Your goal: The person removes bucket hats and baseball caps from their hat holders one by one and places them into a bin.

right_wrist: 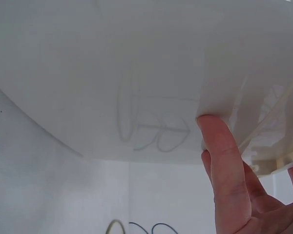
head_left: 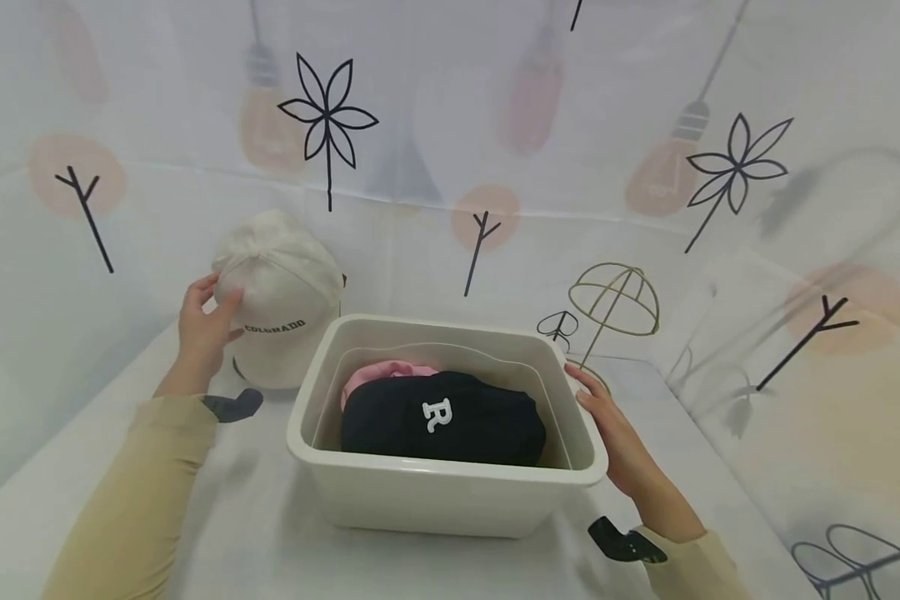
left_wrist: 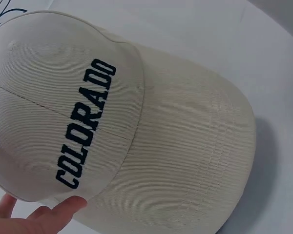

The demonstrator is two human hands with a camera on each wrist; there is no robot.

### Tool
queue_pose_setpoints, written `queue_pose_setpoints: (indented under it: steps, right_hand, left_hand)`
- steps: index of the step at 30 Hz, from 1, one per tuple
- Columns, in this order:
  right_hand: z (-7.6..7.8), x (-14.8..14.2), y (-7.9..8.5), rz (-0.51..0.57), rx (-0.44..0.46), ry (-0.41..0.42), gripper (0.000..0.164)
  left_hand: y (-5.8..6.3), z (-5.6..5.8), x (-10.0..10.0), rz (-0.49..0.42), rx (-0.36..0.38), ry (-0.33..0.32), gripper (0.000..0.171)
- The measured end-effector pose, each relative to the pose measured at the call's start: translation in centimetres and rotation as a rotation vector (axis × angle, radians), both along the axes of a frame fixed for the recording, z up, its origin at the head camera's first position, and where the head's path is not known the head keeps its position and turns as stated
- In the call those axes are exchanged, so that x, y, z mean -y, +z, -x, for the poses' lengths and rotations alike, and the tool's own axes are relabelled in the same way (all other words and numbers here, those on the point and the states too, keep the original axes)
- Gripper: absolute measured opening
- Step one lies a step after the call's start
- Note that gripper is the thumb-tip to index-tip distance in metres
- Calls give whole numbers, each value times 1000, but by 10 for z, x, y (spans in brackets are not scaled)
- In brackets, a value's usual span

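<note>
In the head view, my left hand (head_left: 206, 325) grips the left side of a white baseball cap (head_left: 288, 283) with dark COLORADO lettering. Its brim points down toward the table; the left wrist view shows fingertips (left_wrist: 71, 204) at the crown's lower edge near the brim. My right hand (head_left: 618, 437) holds the right rim of a white plastic bin (head_left: 450, 496), one finger (right_wrist: 222, 161) against the outer wall below the rim. Inside lies a black baseball cap (head_left: 390, 421) with a white R, in front of a pink cap-like item (head_left: 382, 371) mostly hidden behind it.
A white cloth-covered table (head_left: 255, 508) lies beneath the bin and caps. Behind it hangs a pale backdrop (head_left: 420, 108) printed with flowers, bulbs and twigs. The bin stands to the right of the white cap, close to it.
</note>
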State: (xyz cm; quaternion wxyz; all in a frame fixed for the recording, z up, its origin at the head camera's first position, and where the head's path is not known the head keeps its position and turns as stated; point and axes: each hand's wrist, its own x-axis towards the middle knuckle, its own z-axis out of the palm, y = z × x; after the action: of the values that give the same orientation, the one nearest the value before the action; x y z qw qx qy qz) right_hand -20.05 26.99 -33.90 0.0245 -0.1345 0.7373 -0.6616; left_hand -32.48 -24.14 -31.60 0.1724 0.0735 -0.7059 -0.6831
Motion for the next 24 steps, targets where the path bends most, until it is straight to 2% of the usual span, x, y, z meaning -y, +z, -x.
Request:
queue_pose_setpoints:
  steps: [7,13,24]
  right_hand:
    - [1,1,2,-4,-5,-5,47]
    - [1,2,1,9,0,-6,47]
    - [1,0,0,4,15,-11,48]
  left_hand:
    - [5,3,0,-212,-11,31,28]
    - [7,3,-1,-244,-11,38,15]
    - [23,-3,-4,-284,-3,70,12]
